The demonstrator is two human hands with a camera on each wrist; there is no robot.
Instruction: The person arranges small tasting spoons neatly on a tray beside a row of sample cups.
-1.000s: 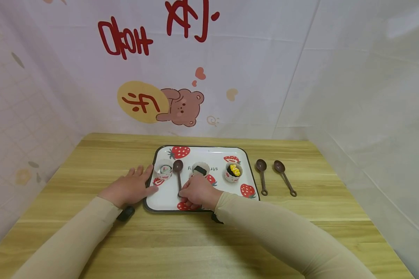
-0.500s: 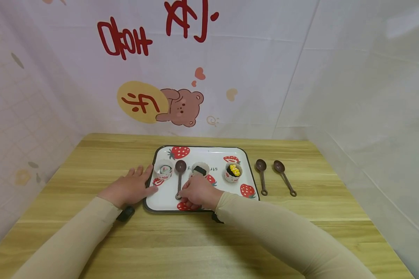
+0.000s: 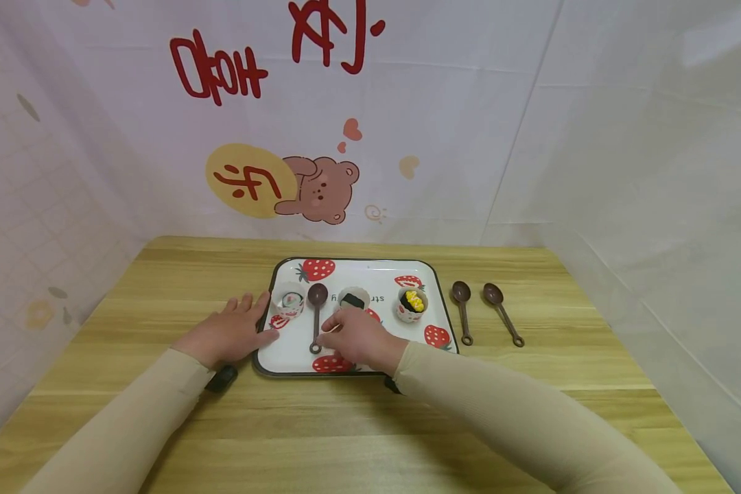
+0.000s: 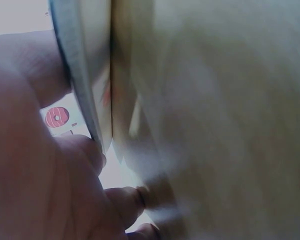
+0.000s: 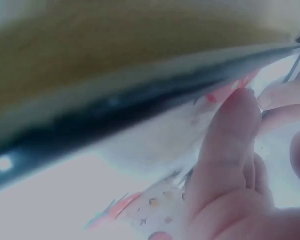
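Observation:
On the white strawberry-print tray (image 3: pixel 370 267) lies a brown spoon (image 3: pixel 317 315), bowl away from me, between the left paper cup (image 3: pixel 289 302) with a sushi roll and the middle cup (image 3: pixel 354 299) with a dark-topped piece. My right hand (image 3: pixel 359 337) is just right of the spoon's ringed handle end, thumb and index finger apart, nothing between them. In the right wrist view its fingers (image 5: pixel 235 135) show over the tray. My left hand (image 3: pixel 231 333) rests at the tray's left rim, fingers spread, thumb over the inside; in the left wrist view the rim (image 4: pixel 82 85) runs beside its fingers.
At the tray's right side stands a third paper cup (image 3: pixel 412 304) with a yellow-topped piece. Two more brown spoons, one nearer (image 3: pixel 462 312) and one farther right (image 3: pixel 503 314), lie on the wooden table (image 3: pixel 321 439). White printed cloth (image 3: pixel 444 137) hangs behind and at the sides.
The spoon on the tray shifted slightly and straightened. My right hand let go of its handle end and drew a little to the right. My left hand stayed put.

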